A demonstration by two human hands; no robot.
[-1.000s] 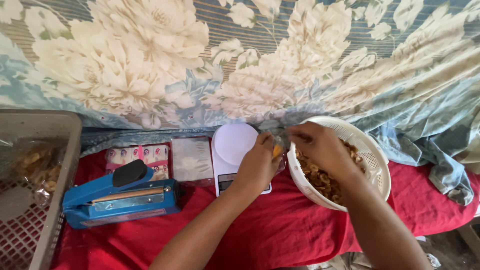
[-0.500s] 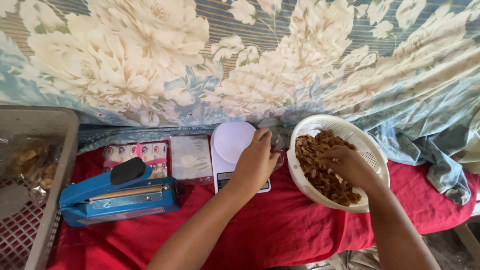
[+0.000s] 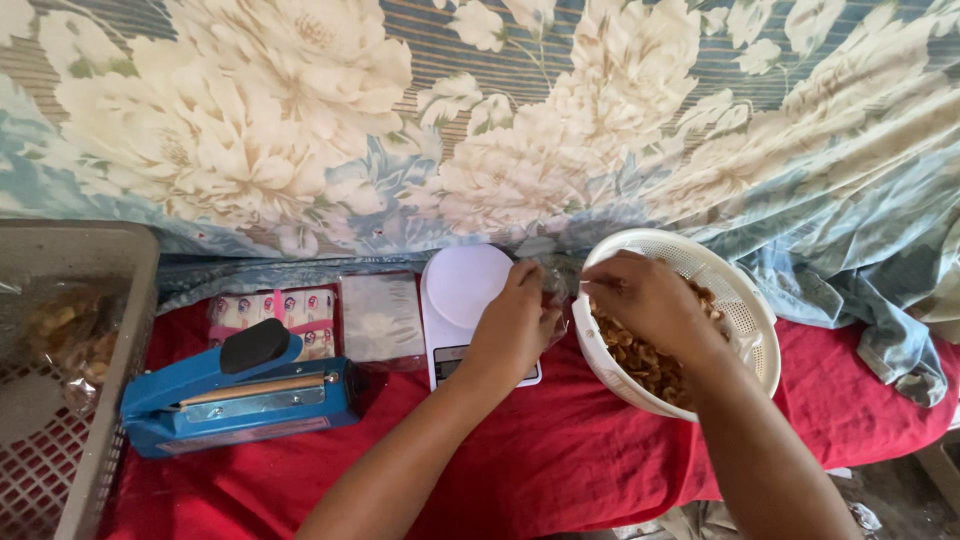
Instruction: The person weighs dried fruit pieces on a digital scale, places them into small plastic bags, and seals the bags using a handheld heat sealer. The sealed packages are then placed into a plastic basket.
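My left hand rests over the white kitchen scale and pinches the mouth of a small clear plastic bag. My right hand hovers over the white perforated bowl. Its fingers are bunched on brown fried snack pieces at the bowl's left rim, right beside the bag's opening. The two hands nearly touch. The bowl is partly filled with the same snack.
A blue heat sealer lies on the red cloth, with a stack of clear bags and a strip of labels behind it. A grey crate holding filled bags stands at the left. Flowered fabric hangs behind.
My right hand dipped down into the bowl's snack pieces, then rose back to the left rim beside the bag. My left hand stayed at the scale.
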